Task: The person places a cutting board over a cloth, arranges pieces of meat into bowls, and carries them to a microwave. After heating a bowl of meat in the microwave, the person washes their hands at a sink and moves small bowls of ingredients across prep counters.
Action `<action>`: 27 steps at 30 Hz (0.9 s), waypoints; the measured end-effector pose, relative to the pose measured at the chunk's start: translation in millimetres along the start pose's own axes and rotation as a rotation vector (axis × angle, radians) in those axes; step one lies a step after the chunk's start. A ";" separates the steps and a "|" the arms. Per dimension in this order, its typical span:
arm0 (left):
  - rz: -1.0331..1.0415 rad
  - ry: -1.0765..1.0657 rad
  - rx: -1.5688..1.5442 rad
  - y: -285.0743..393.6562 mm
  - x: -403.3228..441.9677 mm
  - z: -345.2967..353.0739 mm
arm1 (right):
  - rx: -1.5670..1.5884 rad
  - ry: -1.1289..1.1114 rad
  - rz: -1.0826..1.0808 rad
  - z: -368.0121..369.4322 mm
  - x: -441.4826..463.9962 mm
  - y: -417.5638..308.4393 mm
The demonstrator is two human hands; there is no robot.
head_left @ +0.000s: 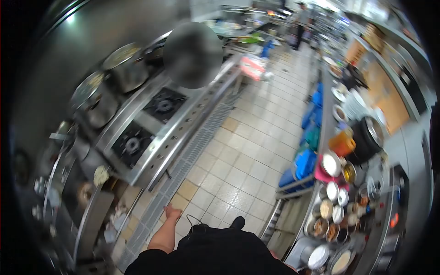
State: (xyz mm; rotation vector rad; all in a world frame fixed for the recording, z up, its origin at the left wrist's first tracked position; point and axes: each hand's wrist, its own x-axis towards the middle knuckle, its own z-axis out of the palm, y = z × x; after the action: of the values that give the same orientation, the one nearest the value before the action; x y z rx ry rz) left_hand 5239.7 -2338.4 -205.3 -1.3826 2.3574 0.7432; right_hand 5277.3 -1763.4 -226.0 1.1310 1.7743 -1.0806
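Note:
My left hand [173,212] hangs low beside my body, above the tiled floor [220,183] and near the metal drain grate [183,174]. Its fingers look loosely apart, and I see nothing in it. A thin dark cord [195,222] loops at the front of my black shirt [215,252]. Only a small patch of skin shows on my right side; my right hand is hidden behind my body. One dark shoe [238,223] points forward on the tiles.
Left, a steel stove [160,130] carries burners and large pots [126,68]. Right, a counter holds containers of food [326,208], a black pot [366,137] and stacked plates [355,105]. Blue bins [305,165] stand below. A person [301,27] stands far down the aisle.

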 end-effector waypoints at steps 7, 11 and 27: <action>-0.392 0.223 -0.551 -30.7 -76.5 10.1 | -0.121 -0.198 -0.187 -46.6 80.1 -188.0; -0.790 0.207 -1.141 -52.1 -176.6 -9.1 | -0.212 -0.215 -0.332 -31.4 127.0 -275.2; -1.092 -0.292 -1.042 -115.3 -401.2 202.1 | -0.898 -0.321 -0.574 104.5 87.7 -306.9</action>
State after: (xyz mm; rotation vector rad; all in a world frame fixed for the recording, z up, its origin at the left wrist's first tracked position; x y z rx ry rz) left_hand 5536.6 -1982.0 -200.6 -2.3121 0.6149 1.6403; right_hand 4978.0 -1910.9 -264.7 -0.0940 2.0134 -0.5644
